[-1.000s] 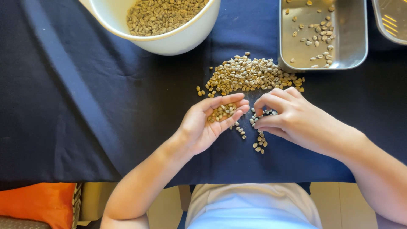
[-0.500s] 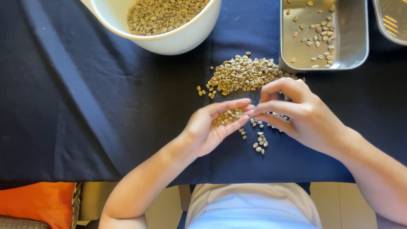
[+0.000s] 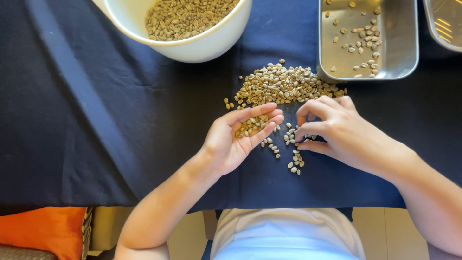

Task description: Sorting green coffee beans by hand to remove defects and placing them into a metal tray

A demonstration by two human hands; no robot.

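Far left, bottom edge: an orange cushion (image 3: 45,231) below the bench (image 3: 72,144), draped in dark navy cloth with a long crease running down it. Top left, a large white round plastic bowl (image 3: 202,45), well filled with pale green-tan raw beans.

Middle: left hand (image 3: 238,139) palm up and cupped, fingers (image 3: 262,115) half curled, cradling a small handful of sorted beans (image 3: 251,126). Just beyond the fingertips, a loose heap of unsorted beans (image 3: 284,85) on the cloth, its far edge touching the near wall of the tray. Between the two hands, a thin scatter of picked-out beans (image 3: 292,149).

Right: right hand (image 3: 341,135) palm down, fingers (image 3: 313,127) bent and drawn together over the scatter, tips on or just above a few beans; cannot tell whether any bean is actually pinched.

Top right, a shallow rectangular steel tray (image 3: 404,67) with a sparse sprinkle of beans; corner of a second steel tray (image 3: 445,29) at the frame edge.

Judged: sorting by hand, mid-pick. Calls for a light pinch on single beans without spilling the cupped handful.

Below the bench, pale floor and the person's white top.
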